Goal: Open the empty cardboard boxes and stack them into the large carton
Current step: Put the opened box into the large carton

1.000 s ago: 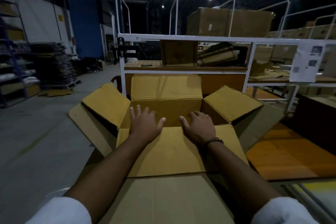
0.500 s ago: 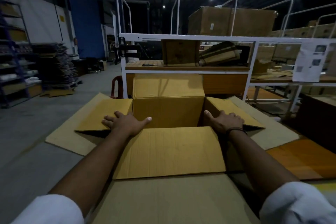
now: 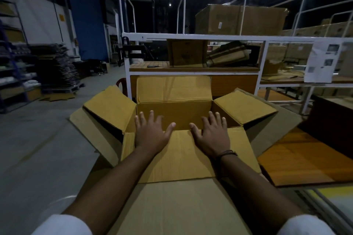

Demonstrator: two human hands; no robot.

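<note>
An open yellow-brown cardboard box (image 3: pixel 174 114) stands in front of me inside a larger, paler carton (image 3: pixel 177 206) whose flaps spread out around it. The box's side flaps stand raised at left and right, and its far flap stands upright. My left hand (image 3: pixel 150 132) and my right hand (image 3: pixel 212 135) lie flat, fingers spread, on the near flap (image 3: pixel 181 158), fingertips at the edge of the opening. Neither hand grips anything.
A white metal rack (image 3: pixel 193 38) stands just behind the box, with cardboard boxes (image 3: pixel 186 53) on its shelf and a big carton (image 3: pixel 240 19) on top. An orange wooden surface (image 3: pixel 298 160) lies at right. Grey floor and dark stacks (image 3: pixel 55 66) lie at left.
Both hands left the side flaps and came back to the middle, onto the near flap. The two side flaps, pressed flat half a second ago, have sprung up again.
</note>
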